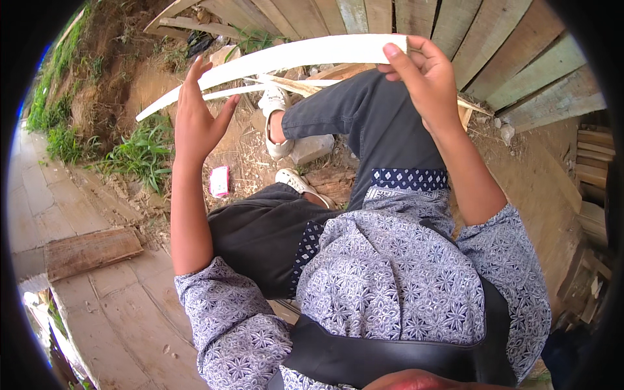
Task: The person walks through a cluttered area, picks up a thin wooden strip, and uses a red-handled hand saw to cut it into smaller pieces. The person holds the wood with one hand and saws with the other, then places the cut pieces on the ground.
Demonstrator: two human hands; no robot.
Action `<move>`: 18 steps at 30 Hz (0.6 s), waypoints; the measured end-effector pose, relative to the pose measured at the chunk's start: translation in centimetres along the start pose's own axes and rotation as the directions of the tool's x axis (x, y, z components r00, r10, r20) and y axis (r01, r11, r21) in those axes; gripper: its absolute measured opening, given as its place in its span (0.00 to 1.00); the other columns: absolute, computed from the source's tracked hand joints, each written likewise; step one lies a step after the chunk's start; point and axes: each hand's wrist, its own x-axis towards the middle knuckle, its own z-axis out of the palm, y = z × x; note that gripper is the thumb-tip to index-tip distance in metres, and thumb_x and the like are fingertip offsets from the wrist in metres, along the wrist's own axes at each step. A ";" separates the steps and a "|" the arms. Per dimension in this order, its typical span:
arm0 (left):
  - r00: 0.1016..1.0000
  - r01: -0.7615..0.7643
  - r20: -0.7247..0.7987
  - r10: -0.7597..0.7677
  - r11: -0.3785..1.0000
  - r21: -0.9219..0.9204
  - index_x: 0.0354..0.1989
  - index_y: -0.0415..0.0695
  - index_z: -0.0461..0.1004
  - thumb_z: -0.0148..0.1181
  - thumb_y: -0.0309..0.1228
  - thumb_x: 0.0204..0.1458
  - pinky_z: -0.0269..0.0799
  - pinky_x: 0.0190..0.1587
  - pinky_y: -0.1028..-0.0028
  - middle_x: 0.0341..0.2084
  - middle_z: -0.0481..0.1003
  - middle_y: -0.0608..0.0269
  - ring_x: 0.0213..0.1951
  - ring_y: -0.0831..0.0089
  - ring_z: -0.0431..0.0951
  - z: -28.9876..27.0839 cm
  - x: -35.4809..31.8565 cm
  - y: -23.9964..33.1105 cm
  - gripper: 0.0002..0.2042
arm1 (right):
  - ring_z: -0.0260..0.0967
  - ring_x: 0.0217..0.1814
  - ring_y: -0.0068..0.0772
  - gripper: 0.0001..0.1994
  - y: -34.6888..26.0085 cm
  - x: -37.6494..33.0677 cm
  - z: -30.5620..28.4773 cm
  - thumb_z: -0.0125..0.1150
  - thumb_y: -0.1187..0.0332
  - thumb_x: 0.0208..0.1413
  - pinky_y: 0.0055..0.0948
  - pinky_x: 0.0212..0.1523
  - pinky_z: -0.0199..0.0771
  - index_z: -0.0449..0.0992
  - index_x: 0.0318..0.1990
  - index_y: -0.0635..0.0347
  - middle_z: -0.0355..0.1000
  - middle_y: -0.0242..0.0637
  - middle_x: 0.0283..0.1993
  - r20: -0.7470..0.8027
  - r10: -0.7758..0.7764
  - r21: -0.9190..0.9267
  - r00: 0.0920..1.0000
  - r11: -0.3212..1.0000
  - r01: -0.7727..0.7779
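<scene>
A long, thin white strip (pixel 305 55), slightly bowed, stretches across the upper middle; I cannot tell its material. My right hand (pixel 422 68) pinches its broad right end, thumb on the near face and fingers behind. Toward the tapering left part, my left hand (pixel 203 117) is raised with thumb and fingers apart. The strip passes behind that hand, and whether they touch is not clear. Below it lies a second, narrower pale strip (pixel 224 93), partly hidden by my leg.
Upright wooden planks (pixel 507 52) form a wall at the back right. A pink and white packet (pixel 220 181) lies on the dirt near my shoes. A grey stone block (pixel 312 149) sits beside one foot. Brown board (pixel 94 252) rests on the paving at left; stacked timber (pixel 595 156) stands far right.
</scene>
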 end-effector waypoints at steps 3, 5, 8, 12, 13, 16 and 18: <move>0.999 -0.028 0.037 0.026 0.998 0.058 0.73 0.45 0.51 0.67 0.41 0.55 0.64 0.65 0.56 0.62 0.68 0.53 0.65 0.53 0.66 0.2 -0.6 -1.0 0.41 | 0.79 0.37 0.26 0.26 0.1 -0.5 0.2 0.69 0.57 0.58 0.22 0.38 0.77 0.72 0.51 0.73 0.81 0.44 0.38 -0.027 0.032 0.008 0.999 0.999 -0.032; 0.997 -0.022 0.076 0.017 0.997 0.067 0.72 0.45 0.52 0.67 0.41 0.55 0.64 0.65 0.57 0.63 0.67 0.52 0.65 0.53 0.66 0.5 -0.8 -1.4 0.40 | 0.79 0.38 0.26 0.25 0.0 -0.6 0.2 0.69 0.58 0.59 0.22 0.40 0.77 0.71 0.52 0.73 0.80 0.44 0.38 -0.016 0.040 0.007 0.999 0.999 -0.040; 0.992 -0.001 0.121 -0.017 0.989 0.149 0.72 0.49 0.54 0.68 0.43 0.53 0.64 0.66 0.56 0.68 0.62 0.55 0.67 0.54 0.64 2.3 -1.1 -3.2 0.40 | 0.78 0.43 0.25 0.23 -0.3 -1.3 0.3 0.68 0.63 0.60 0.23 0.44 0.77 0.71 0.54 0.72 0.80 0.44 0.43 0.025 0.027 0.036 0.999 0.999 -0.028; 0.982 0.082 0.128 -0.142 0.919 0.384 0.72 0.57 0.56 0.72 0.44 0.48 0.63 0.67 0.55 0.71 0.58 0.60 0.68 0.55 0.63 5.2 -1.1 -7.5 0.42 | 0.74 0.54 0.26 0.21 0.5 -3.4 -0.4 0.66 0.69 0.61 0.27 0.53 0.76 0.70 0.58 0.68 0.76 0.43 0.53 0.194 -0.125 0.111 0.973 0.988 0.105; 0.981 0.085 0.136 -0.140 0.932 0.353 0.69 0.59 0.63 0.74 0.41 0.44 0.58 0.69 0.53 0.70 0.60 0.62 0.67 0.57 0.64 5.8 -0.2 -7.9 0.40 | 0.73 0.57 0.27 0.21 0.4 -3.6 -1.6 0.65 0.70 0.61 0.28 0.55 0.75 0.69 0.59 0.67 0.75 0.42 0.56 0.238 -0.176 0.102 0.955 0.983 0.155; 0.973 0.063 0.200 -0.116 0.965 0.253 0.52 0.50 0.74 0.69 0.26 0.41 0.50 0.71 0.48 0.50 0.78 0.60 0.57 0.58 0.74 7.8 1.5 -11.7 0.25 | 0.71 0.61 0.32 0.19 0.6 -1.7 -3.3 0.63 0.68 0.63 0.34 0.60 0.72 0.72 0.60 0.61 0.74 0.40 0.58 0.273 -0.113 -0.010 0.955 0.993 0.120; 0.981 0.138 0.122 -0.149 0.986 0.092 0.52 0.45 0.74 0.63 0.21 0.42 0.67 0.60 0.57 0.49 0.77 0.54 0.56 0.51 0.73 10.0 -1.0 -9.5 0.24 | 0.71 0.62 0.32 0.20 1.8 -2.9 -5.6 0.62 0.67 0.64 0.34 0.63 0.70 0.70 0.61 0.61 0.74 0.40 0.59 0.256 -0.081 -0.086 0.963 0.991 0.106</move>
